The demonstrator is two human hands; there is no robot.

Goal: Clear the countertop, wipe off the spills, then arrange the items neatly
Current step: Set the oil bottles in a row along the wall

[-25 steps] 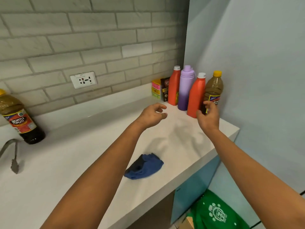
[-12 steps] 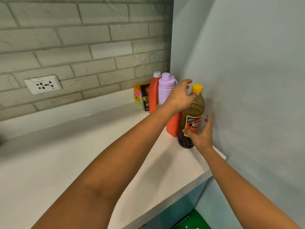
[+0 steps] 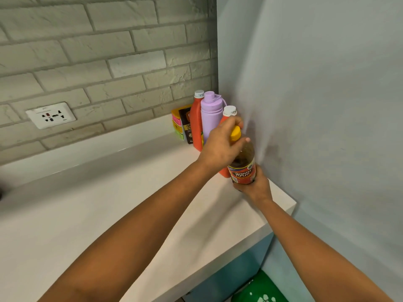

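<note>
A brown bottle (image 3: 244, 164) with a yellow cap and red label is near the right wall, tilted slightly. My right hand (image 3: 254, 188) wraps its base and my left hand (image 3: 220, 144) grips its neck just under the cap. Whether it touches the white countertop (image 3: 109, 214) I cannot tell. Behind it, in the corner, stand a red bottle (image 3: 226, 118), mostly hidden by my left hand, a lilac flask (image 3: 210, 116), another red bottle (image 3: 196, 125), a dark packet (image 3: 187, 125) and a stack of coloured sponges (image 3: 176, 125).
A brick backsplash carries a white wall socket (image 3: 51, 115). The grey right wall (image 3: 316, 105) meets the counter's end. Below the counter edge are a blue cabinet front (image 3: 235, 273) and a green bag (image 3: 259, 290) on the floor.
The view swung right, so the blue cloth and far-left bottle are out of sight. My left hand moved from the red bottle's top onto the brown bottle's neck, and my right hand closed around its base.
</note>
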